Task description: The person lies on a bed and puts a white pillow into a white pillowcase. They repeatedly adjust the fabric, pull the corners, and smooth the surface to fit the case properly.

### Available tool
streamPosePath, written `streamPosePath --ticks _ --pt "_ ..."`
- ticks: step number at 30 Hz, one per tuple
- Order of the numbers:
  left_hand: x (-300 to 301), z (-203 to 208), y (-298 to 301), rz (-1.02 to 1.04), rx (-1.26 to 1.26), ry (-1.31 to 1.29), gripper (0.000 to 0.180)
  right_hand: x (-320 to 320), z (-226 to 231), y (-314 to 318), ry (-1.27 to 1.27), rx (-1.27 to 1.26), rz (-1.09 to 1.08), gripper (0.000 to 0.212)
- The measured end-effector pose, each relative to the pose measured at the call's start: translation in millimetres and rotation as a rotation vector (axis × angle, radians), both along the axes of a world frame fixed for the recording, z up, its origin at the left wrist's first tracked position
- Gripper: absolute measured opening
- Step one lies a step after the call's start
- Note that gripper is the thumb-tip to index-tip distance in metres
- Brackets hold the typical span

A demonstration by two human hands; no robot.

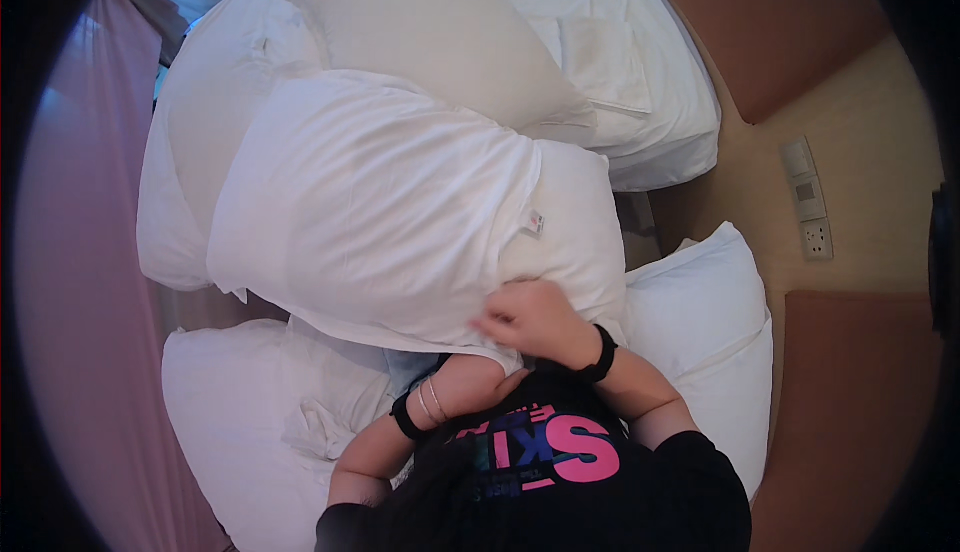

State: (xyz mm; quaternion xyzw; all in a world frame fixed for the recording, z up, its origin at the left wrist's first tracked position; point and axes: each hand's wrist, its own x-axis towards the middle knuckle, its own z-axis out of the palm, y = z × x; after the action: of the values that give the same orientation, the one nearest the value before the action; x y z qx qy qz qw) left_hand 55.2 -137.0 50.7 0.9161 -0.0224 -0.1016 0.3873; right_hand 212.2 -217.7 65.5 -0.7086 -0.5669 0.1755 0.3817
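Across the far side spreads a white-covered bed (665,157), a pale pillow (430,32) lying on it. In front of that, near the person's body, is a white pillowcase (370,212), well filled and creased; it holds most of a plump white pillow (580,202), whose right end stands bare outside the opening. Beneath the case's near edge sits the left hand (470,384), gripping the hem between thumb and fingers (the fingertips are partly hidden by cloth). The right hand (530,322) is curled over the near corner of the opening, blurred, so whether it grips cloth cannot be told. Smallest, a little label (532,223) sticks out at the case's open edge.
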Motion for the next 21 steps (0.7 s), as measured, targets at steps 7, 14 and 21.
streamPosePath --ticks 7,14,21 --pt "-9.8 6.8 35.8 0.209 -0.406 0.442 0.036 66.8 -22.8 -69.0 0.186 -0.090 -0.583 0.024" --pt "-126.6 -92.9 117.1 1.352 -0.941 0.203 0.048 54.9 -70.4 -101.9 0.254 -0.066 -0.650 0.064" --pt "-101.7 -110.5 154.6 1.305 -1.380 -0.405 0.045 83.2 -132.7 -73.6 0.891 0.041 -0.863 0.076"
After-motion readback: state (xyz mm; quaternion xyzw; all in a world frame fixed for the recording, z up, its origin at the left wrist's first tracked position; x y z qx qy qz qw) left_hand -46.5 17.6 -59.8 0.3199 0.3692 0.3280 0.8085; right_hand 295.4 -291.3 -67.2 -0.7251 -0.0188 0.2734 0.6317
